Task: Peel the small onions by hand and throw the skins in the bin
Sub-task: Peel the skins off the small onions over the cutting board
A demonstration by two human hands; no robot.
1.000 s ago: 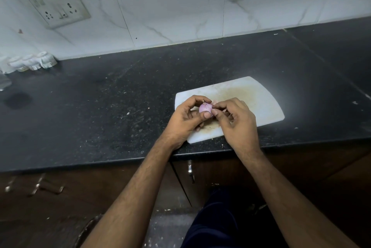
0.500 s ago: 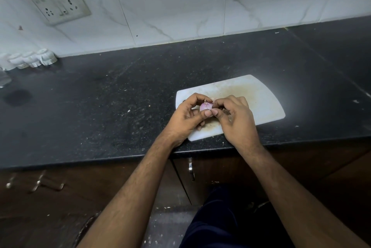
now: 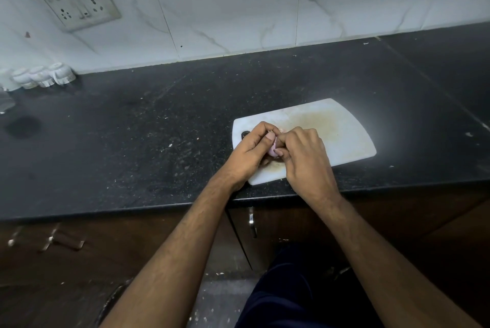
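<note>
on black speckled stone counter (image 3: 132, 142), white stained plastic cutting board (image 3: 344, 131) near front edge. left hand (image 3: 248, 154) and right hand (image 3: 305, 158) together above board, both pinching small pinkish-purple onion (image 3: 272, 149). peeling looks midway i'd guess, no bin or other onions in view.

A white plastic cutting board (image 3: 342, 134) with a brownish stain lies on the speckled black stone counter (image 3: 132, 142), near its front edge. A grimy white wall socket plate (image 3: 75, 0) sits on the marbled tile wall, and what look like four small white cups (image 3: 39, 77) stand below it.
</note>
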